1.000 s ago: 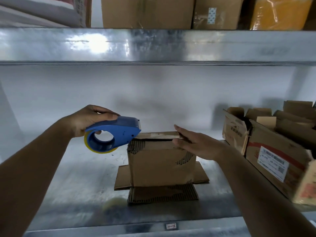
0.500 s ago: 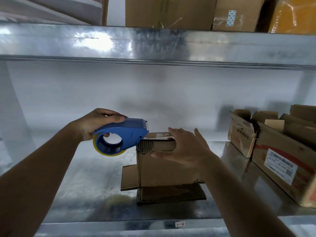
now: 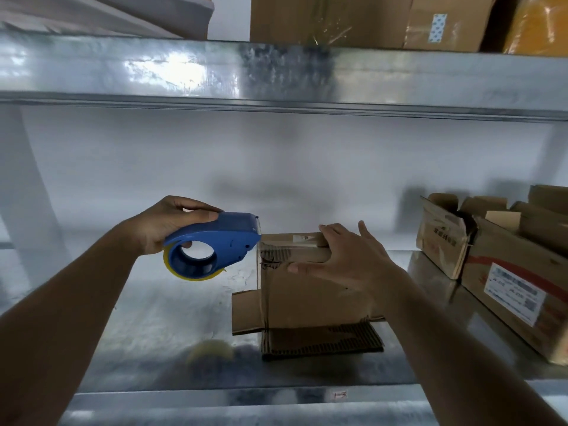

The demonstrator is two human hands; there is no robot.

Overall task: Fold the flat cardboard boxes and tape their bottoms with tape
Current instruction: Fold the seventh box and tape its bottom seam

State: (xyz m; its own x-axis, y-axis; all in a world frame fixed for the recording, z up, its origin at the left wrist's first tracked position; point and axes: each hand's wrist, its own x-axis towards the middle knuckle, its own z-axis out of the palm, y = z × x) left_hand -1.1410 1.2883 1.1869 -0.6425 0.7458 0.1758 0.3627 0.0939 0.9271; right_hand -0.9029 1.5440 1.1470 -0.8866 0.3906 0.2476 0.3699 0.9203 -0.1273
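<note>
Blue tape dispenser (image 3: pixel 212 245) gripped by left hand (image 3: pixel 166 224); right hand (image 3: pixel 347 259) flat against box (image 3: pixel 304 290).

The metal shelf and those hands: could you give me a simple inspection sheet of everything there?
Surface: shiny galvanised metal shelf, reflective.
Job's things: small brown cardboard box standing with its flaps splayed on the shelf; blue plastic tape dispenser with a yellowish roll, its nose at the box's upper left corner.
Clutter: open brown cartons with printed labels at right.
Grips: left hand holds the dispenser; right hand lies flat over the box's top edge.
Cables: nothing seen.
Surroundings: white back wall; upper shelf cartons.
</note>
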